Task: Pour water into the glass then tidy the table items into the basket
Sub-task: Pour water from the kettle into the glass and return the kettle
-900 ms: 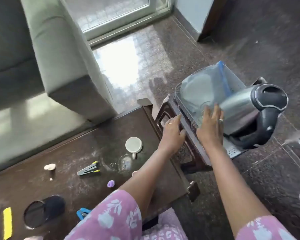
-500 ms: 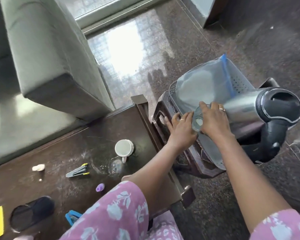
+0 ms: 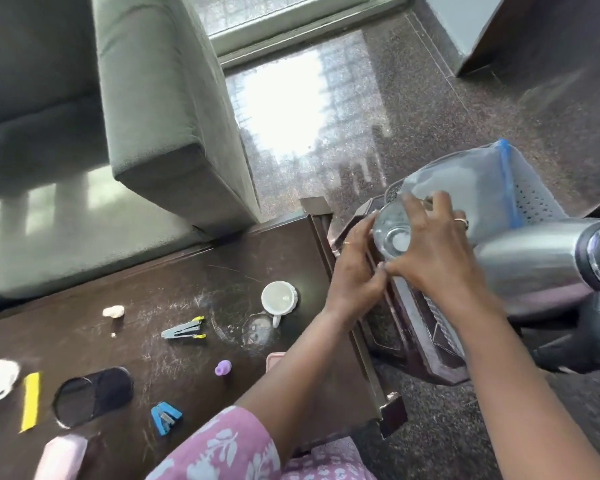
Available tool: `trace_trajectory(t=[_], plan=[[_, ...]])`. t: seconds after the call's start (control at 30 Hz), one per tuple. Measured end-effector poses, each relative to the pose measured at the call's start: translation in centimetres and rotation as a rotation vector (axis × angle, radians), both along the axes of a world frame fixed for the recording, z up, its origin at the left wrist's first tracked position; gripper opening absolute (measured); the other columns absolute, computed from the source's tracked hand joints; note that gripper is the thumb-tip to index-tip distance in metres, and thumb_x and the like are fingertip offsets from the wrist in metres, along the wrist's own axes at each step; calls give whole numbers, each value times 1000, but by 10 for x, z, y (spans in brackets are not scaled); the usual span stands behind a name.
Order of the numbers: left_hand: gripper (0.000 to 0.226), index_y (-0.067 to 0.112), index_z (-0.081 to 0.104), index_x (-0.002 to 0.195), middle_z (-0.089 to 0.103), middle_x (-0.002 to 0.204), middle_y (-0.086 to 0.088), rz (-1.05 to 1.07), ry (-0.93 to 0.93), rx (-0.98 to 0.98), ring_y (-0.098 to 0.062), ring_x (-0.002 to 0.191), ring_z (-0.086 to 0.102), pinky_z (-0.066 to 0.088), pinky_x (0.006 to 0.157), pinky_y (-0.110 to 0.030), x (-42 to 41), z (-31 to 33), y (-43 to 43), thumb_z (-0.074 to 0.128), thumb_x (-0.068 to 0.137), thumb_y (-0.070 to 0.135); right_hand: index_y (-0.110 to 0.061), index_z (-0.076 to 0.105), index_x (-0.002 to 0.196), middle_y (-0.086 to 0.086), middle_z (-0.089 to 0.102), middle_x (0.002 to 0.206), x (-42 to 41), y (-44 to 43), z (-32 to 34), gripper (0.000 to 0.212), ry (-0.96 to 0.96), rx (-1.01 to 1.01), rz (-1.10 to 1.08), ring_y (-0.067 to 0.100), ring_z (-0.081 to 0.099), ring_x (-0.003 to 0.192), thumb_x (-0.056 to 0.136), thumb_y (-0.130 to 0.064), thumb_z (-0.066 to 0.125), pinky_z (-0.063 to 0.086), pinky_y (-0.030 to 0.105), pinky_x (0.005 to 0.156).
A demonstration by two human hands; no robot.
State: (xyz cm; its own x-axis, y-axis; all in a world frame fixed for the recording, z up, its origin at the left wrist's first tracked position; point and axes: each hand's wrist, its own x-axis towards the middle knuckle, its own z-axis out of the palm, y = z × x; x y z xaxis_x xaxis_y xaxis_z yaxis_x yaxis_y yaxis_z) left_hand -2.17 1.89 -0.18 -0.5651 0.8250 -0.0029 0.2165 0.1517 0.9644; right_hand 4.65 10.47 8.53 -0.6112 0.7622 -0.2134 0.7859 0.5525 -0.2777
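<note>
A clear glass (image 3: pixel 394 233) is tipped on its side, its base facing me, above the left rim of the grey perforated basket (image 3: pixel 534 199). My right hand (image 3: pixel 433 247) grips it from the right and top. My left hand (image 3: pixel 355 275) cups its left side, thumbs touching. A steel kettle (image 3: pixel 530 268) with a black lid and handle lies on its side in the basket, beside a clear zip bag (image 3: pixel 465 188). I cannot tell whether the glass holds water.
The basket sits on a brown stool (image 3: pixel 416 344) right of the dark table (image 3: pixel 153 278). On the table lie a white cup (image 3: pixel 278 298), a grey stapler (image 3: pixel 184 331), a purple cap (image 3: pixel 222 368), a blue staple remover (image 3: pixel 165 415) and a black mesh holder (image 3: pixel 90 396). A grey sofa (image 3: pixel 160 116) stands behind.
My right hand has lifted the glass out of the basket and carried it left toward the table. My left hand left the stool edge and closed on the glass.
</note>
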Motion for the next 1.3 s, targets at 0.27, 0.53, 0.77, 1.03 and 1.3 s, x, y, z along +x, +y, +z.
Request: trace_trajectory(t=[0.27,0.53,0.77,1.03,1.3], plan=[[71,25,46,126,58,124,-1,414,-301,-19,-19,115,57,47,98,-31,-93,-21,-102,37,62,-6,-19,22,144,13,35,135,-114,-74,-59,97,133,-151,370,38,50,112,65,-24,79,50,44,82],[59,18,51,114,55,126,-21,745,-520,-126,-27,109,58,47,93,-34,-133,-81,-193,40,75,-24,0,10,145,16,33,139,-176,-163,-147,102,135,-345,578,36,38,123,69,-19,75,43,43,100],[52,11,45,122,54,128,-19,741,-603,-198,-28,116,55,44,101,-41,-129,-102,-221,46,79,-18,4,7,144,18,30,143,-172,-191,-178,105,93,-401,567,34,34,128,69,-17,77,36,38,103],[49,20,53,118,56,125,-2,809,-404,-360,-18,116,53,42,100,-30,-124,-85,-220,42,79,-9,-4,7,147,12,20,152,-160,-190,-176,98,136,-443,548,27,19,140,75,-10,74,22,33,112],[56,6,56,119,53,128,-9,662,153,-182,-17,123,42,29,110,-36,-58,-31,-150,42,65,-3,-2,44,131,18,52,129,-80,-161,-132,61,569,-172,-8,33,50,121,76,-6,70,45,46,99]])
